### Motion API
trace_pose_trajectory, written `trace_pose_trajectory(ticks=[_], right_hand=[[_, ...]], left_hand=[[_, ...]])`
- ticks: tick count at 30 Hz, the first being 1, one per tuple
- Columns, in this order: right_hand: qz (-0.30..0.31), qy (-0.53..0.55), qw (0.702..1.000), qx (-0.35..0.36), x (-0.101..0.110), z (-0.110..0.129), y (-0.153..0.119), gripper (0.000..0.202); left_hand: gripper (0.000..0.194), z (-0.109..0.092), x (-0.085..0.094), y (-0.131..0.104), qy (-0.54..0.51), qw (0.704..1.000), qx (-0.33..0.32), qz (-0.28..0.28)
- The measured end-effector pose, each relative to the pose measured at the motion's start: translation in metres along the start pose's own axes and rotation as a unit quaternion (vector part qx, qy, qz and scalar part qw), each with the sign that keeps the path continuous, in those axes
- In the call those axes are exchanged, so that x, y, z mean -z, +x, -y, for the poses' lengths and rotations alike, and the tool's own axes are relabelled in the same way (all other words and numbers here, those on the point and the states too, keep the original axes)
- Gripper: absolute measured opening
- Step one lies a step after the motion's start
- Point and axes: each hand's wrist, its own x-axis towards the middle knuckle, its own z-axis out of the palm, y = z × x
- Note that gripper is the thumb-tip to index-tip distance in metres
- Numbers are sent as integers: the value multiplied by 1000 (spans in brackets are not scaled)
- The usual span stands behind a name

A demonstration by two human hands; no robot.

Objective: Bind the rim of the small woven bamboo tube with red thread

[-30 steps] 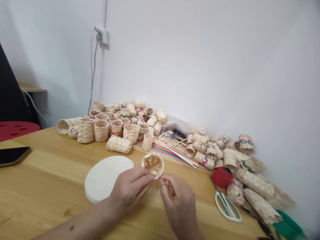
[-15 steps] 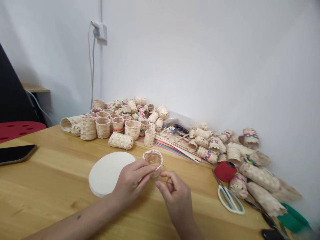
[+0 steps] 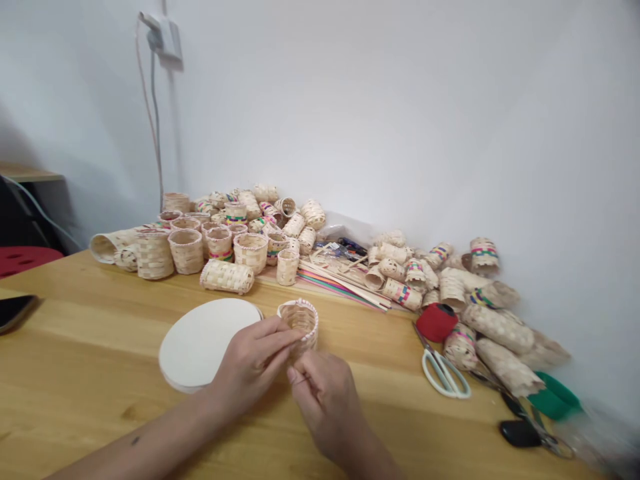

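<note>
A small basket (image 3: 305, 315) woven from pale strips, its rim wrapped in pinkish-white stitching, stands upright with its mouth towards me. My left hand (image 3: 255, 357) is closed on its near side, fingers at the rim. Just in front of the basket, my right hand (image 3: 325, 393) is closed in a pinch, thumb against the curled fingers. Whatever lies in that pinch is too small to make out. Beside and partly behind my left forearm is a flat, round white disc (image 3: 200, 340).
Many woven baskets (image 3: 250, 252) crowd the back left; more baskets (image 3: 495, 327) lie along the right. Coloured strips (image 3: 345, 287) lie between. White-handled scissors (image 3: 445, 377) and a red object (image 3: 437, 322) are to the right, a phone (image 3: 15, 312) at the far left.
My right hand has moved left, closer in front of the basket, and its fingers have turned inward. The view has swung a little right. My left hand keeps its hold.
</note>
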Motion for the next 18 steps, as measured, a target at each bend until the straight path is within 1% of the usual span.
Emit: trace_pose_trajectory(ticks=[2, 4, 7, 9, 12, 13, 15, 18], right_hand=[[7, 22, 1000, -17, 3, 0, 0, 26], [12, 64, 996, -58, 7, -1, 2, 26], [10, 148, 980, -131, 16, -6, 4, 27], [-4, 177, 972, -155, 21, -10, 6, 29], [-24, 180, 970, -161, 26, -14, 7, 30], [-27, 178, 970, -161, 27, -15, 7, 30], [-29, 179, 971, -158, 27, -17, 7, 31], [-29, 178, 972, -152, 27, -19, 7, 30]], left_hand=[[21, 0, 1, 1, -2, 1000, 4, 3], [21, 2, 3, 3, -2, 1000, 20, 6], [22, 5, 5, 5, -13, 997, 67, 24], [21, 6, 5, 7, -29, 994, 103, 34], [13, 5, 6, 9, -54, 987, 138, 55], [11, 5, 7, 10, -63, 986, 140, 66], [13, 4, 8, 12, -84, 984, 134, 81], [11, 5, 10, 14, -126, 981, 124, 81]])
